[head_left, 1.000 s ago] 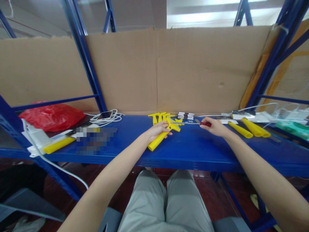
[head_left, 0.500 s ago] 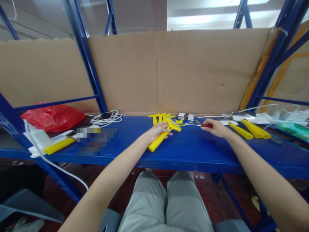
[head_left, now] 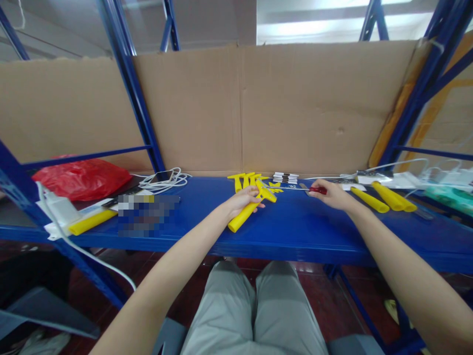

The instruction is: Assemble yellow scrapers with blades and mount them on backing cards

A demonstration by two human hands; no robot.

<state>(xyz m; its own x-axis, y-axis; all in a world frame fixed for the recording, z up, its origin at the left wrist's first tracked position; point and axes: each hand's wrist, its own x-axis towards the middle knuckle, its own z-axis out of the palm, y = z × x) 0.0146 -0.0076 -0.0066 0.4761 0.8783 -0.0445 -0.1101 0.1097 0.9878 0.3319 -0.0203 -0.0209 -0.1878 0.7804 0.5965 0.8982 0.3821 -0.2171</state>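
My left hand (head_left: 242,201) is closed around a yellow T-shaped plastic handle (head_left: 242,217), which slants up and to the right above the blue shelf (head_left: 295,227). Pinched in my right hand (head_left: 332,195) is a screwdriver (head_left: 318,190) with a red grip. Its thin metal shaft points left and reaches the wide head of the yellow handle; whether the tip sits in a screw is too small to tell. Just behind lie several similar yellow T-shaped pieces (head_left: 238,183) and small yellow parts (head_left: 275,187).
A cardboard panel (head_left: 192,113) closes off the back. Small white-and-black packets (head_left: 286,177) are stacked before it. Yellow tubes (head_left: 389,196) lie at right. On the left are a red plastic bag (head_left: 81,180), a coiled white cable (head_left: 166,181) and another yellow tube (head_left: 92,222).
Both hands keep their holds and hardly move. The screwdriver still meets the head of the yellow handle, and the view has shifted very slightly.
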